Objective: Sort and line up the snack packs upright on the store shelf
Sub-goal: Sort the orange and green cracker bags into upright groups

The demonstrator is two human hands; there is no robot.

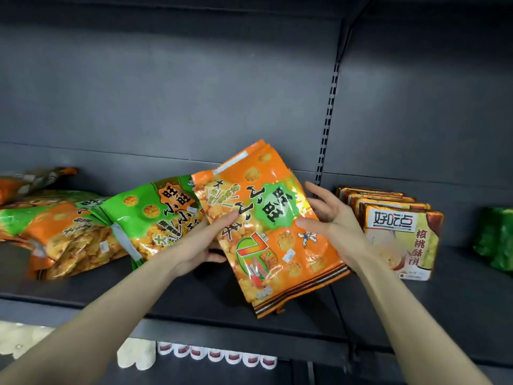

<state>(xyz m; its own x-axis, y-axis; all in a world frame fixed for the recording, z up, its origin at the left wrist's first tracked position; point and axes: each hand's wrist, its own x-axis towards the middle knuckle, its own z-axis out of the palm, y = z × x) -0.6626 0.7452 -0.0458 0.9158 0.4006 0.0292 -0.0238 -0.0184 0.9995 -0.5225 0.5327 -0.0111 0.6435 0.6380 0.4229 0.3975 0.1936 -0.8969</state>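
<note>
Orange snack packs [277, 245], long axis tilted, striped end pointing lower right

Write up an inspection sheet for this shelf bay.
Surface: dark shelf, partly bare.
Job's things: stack of orange packs held tilted; green pack tilted to their left; mixed pile lying flat at far left.
Clutter: biscuit boxes upright in a row at right; green bag beyond them.
Hands: left hand grips the stack's left edge; right hand holds its right edge, thumb on front.
Cables: nothing seen.
Surroundings: white-capped items on the shelf below.
</note>
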